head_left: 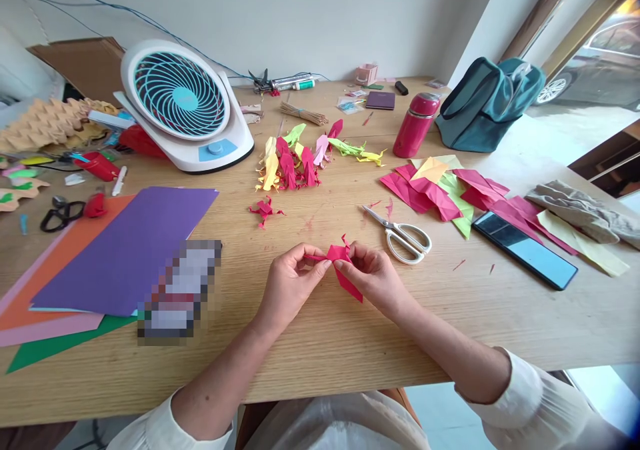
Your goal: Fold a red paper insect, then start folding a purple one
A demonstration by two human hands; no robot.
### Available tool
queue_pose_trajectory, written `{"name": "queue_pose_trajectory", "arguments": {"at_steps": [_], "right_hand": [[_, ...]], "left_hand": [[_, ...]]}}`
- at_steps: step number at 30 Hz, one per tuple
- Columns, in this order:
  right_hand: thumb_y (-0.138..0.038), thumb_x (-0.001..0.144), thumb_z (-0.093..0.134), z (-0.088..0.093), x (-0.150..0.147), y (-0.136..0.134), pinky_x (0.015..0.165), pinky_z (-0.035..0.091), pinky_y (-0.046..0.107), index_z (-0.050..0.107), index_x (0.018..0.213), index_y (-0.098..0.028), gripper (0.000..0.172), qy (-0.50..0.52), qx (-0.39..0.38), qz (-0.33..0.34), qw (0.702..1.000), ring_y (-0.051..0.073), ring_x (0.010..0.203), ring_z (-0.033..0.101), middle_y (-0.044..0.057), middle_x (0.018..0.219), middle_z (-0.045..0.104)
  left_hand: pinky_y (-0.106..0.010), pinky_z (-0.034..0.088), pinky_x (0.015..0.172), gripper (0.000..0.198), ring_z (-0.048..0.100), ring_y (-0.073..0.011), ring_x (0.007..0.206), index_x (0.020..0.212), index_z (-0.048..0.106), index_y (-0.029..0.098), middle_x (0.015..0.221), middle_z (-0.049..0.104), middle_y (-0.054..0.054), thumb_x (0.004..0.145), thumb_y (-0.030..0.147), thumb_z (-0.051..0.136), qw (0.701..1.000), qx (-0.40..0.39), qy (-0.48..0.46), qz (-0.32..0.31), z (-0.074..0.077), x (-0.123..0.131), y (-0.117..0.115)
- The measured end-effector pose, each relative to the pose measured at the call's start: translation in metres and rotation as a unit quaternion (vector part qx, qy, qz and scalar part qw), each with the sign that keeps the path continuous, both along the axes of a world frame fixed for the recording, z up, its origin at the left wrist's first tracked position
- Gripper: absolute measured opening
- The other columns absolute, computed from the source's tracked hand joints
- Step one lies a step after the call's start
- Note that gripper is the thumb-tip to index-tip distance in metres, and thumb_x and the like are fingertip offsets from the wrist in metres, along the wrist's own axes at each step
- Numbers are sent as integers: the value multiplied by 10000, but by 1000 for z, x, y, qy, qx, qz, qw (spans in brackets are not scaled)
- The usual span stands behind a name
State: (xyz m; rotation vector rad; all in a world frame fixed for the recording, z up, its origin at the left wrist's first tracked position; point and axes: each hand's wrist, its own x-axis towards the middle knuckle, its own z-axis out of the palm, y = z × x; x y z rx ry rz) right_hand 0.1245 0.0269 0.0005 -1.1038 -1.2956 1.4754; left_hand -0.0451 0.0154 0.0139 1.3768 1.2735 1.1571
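Between my two hands is a small folded red paper figure [349, 283], held just above the table. My left hand [293, 280] pinches a thin strip at its left side. My right hand [373, 273] grips it near the upper right, where a narrow curled point sticks up. A flat pointed part hangs below my right fingers. White-handled scissors [407, 242] lie just beyond my right hand, blades toward the upper left. Past my left hand rests a finished-looking small red paper figure [265, 211]. Farther back stands a cluster of folded paper figures [289, 167] in red, yellow, green and pink.
Coloured paper sheets [125, 250] and a blurred-out phone-like object [181, 289] lie left. A fan [183, 103] stands behind. On the right are folded paper pieces [430, 187], a phone [525, 249], a red flask [417, 125], a teal bag [480, 113] and a crumpled cloth [585, 210].
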Motion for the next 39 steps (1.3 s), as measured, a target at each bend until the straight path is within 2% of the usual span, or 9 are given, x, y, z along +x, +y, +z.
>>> {"name": "queue_pose_trajectory", "arguments": {"at_steps": [6,10,13,17,22,26,29,33,39], "right_hand": [[-554,697,818,3,-1,0,513,286,260,560,688,-188,448,2,-13,19,1000,104,560,390,-34,616,491],[-514,702,826,4,-1,-1,513,290,252,528,671,-194,438,0,-5,3,1000,99,566,377,-42,620,472],[-508,687,838,3,-1,-1,522,290,250,511,657,-194,455,5,-10,-2,1000,97,576,373,-46,627,456],[-533,653,854,1,-1,1,530,276,252,548,675,-178,469,26,-41,11,999,90,572,370,-47,623,467],[-571,683,821,1,1,2,561,313,258,647,785,-165,453,61,-66,64,994,102,591,426,-19,687,571],[-589,665,826,5,1,1,545,286,250,644,758,-160,476,58,-79,52,994,89,567,395,-32,646,538],[-611,643,826,8,1,1,512,231,247,611,709,-159,505,44,-89,35,994,75,532,348,-48,593,485],[-633,648,806,12,5,3,480,175,247,581,705,-172,516,46,-121,46,990,65,495,305,-61,562,452],[-587,689,801,18,12,4,475,146,245,554,703,-184,472,53,-137,105,984,58,492,262,-74,560,403]], "left_hand": [[-219,491,610,162,646,-137,646,715,682,168,707,709,-11,759,311,746,999,-11,26,18,1,0,1],[-214,463,583,152,606,-123,610,734,693,159,688,698,-9,751,307,720,998,-39,44,18,2,3,0],[-210,459,597,139,596,-117,626,750,687,158,708,696,-6,758,295,702,998,-29,58,13,2,3,0],[-200,459,593,152,577,-105,622,741,674,155,682,671,7,764,303,702,999,-31,30,8,1,2,1],[-189,474,540,210,538,-92,577,760,663,148,640,632,20,741,343,737,996,-84,-28,24,0,1,2],[-190,505,541,199,553,-93,587,801,668,144,672,639,12,771,336,714,996,-86,-37,1,3,0,1],[-202,536,561,140,595,-107,629,878,670,153,737,654,5,814,277,659,997,-57,-31,-28,7,-2,0],[-202,558,640,152,655,-125,778,938,669,176,894,688,-14,826,124,581,997,33,7,-63,7,-6,0],[-194,526,721,163,667,-117,823,922,692,188,872,715,-10,863,53,622,970,185,101,-125,9,-14,3]]}}
